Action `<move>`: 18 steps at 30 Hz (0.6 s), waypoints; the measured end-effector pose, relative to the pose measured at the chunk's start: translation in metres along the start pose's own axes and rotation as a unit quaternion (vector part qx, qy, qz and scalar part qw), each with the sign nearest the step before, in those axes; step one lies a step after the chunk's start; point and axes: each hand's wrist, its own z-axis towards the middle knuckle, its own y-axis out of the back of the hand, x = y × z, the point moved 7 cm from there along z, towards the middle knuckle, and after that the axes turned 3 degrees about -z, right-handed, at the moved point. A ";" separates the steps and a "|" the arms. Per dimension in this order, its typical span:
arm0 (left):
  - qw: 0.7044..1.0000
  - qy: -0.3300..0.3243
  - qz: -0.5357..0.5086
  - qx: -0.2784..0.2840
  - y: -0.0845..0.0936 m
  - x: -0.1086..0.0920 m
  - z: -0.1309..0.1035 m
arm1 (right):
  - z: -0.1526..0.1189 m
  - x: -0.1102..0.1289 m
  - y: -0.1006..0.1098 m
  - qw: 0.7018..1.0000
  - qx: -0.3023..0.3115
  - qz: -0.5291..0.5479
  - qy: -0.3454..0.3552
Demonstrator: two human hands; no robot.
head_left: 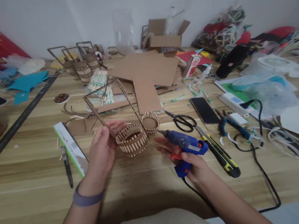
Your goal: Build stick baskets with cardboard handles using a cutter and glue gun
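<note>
A small round basket (pixel 133 145) of short wooden sticks and brown cardboard, with a tall square-cornered handle, is held at its left side by my left hand (pixel 103 148). In my right hand (pixel 192 161) is a blue hot glue gun (pixel 184 142), its nozzle pointing left toward the basket without touching it. My fingers wrap round its grip near the orange-red trigger. Just behind the basket, a smaller round stick ring (pixel 150 122) stands on the table. Black scissors (pixel 182 121) lie to the right of that ring.
Right of the glue gun lie a yellow-black utility knife (pixel 220 154), a phone (pixel 204 110), pliers (pixel 235 127) and a black cable. At left are a pen (pixel 67 167) and a white-green box (pixel 71 148). Cardboard sheets (pixel 144 72) and handled baskets (pixel 83 70) stand farther back.
</note>
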 end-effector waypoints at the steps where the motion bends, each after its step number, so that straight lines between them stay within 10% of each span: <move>1: 1.000 0.009 -0.012 0.000 -0.003 0.000 -0.002 | 0.001 0.002 -0.003 1.000 -0.004 0.020 0.008; 18: 0.998 0.025 -0.048 0.037 -0.026 0.014 -0.015 | 0.010 -0.022 -0.016 0.977 -0.137 0.122 -0.112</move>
